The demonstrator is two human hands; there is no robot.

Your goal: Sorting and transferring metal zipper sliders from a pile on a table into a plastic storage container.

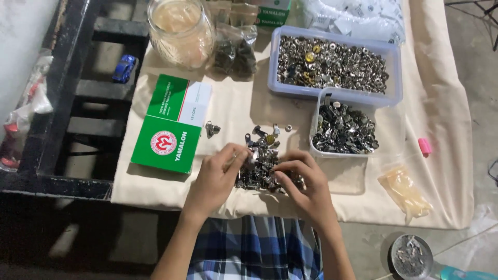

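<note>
A loose pile of small metal parts [262, 158] lies on a cream cloth [233, 103] near its front edge. My left hand [218, 173] rests at the pile's left side, fingertips pinched on one small metal part. My right hand [303, 181] sits on the pile's right side, fingers curled over the pieces. Whether the right hand holds a piece is hidden by the fingers.
A clear tub of dark metal pieces [345, 129] and a larger tub of round metal fittings [332, 65] stand behind the pile. A green and white box [171, 124], a glass jar [179, 31], a plastic bag [404, 192], a pink object [424, 146] and a round tin [411, 256] lie around.
</note>
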